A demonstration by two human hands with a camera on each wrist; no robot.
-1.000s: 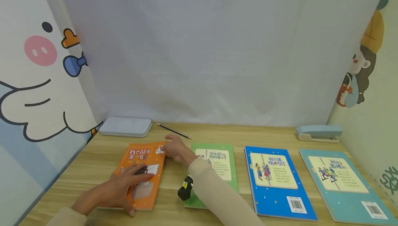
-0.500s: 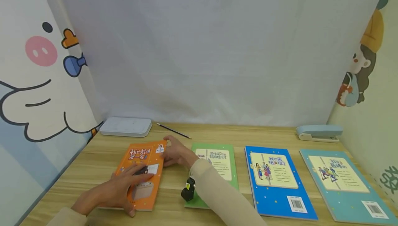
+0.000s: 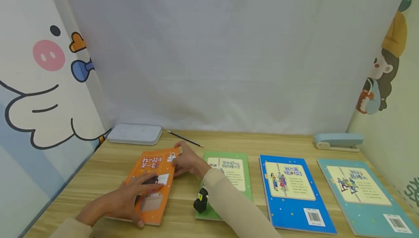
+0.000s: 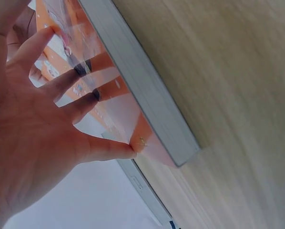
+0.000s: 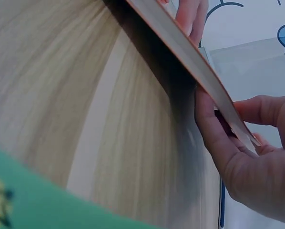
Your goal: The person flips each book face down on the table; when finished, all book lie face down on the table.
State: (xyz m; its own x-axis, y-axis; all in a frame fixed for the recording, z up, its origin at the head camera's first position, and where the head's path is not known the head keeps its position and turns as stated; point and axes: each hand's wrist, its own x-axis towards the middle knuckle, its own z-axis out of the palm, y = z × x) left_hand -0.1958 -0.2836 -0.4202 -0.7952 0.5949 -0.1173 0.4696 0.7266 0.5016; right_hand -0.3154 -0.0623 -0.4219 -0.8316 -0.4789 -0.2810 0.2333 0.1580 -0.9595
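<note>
The orange book (image 3: 153, 183), left of the green book (image 3: 229, 179), is pinched at its raised corner by the right hand (image 3: 186, 161) and pressed flat-fingered by the left hand (image 3: 126, 201). The thin corner could be bent if it is lifted under that pressure.

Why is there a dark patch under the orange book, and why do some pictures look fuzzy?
Right wrist view: the orange book is lifted at one edge by the right hand, casting a dark shadow on the table; the green book is blurred. Left wrist view: the left hand is close and soft. Head view: evenly lit and sharper.
</note>
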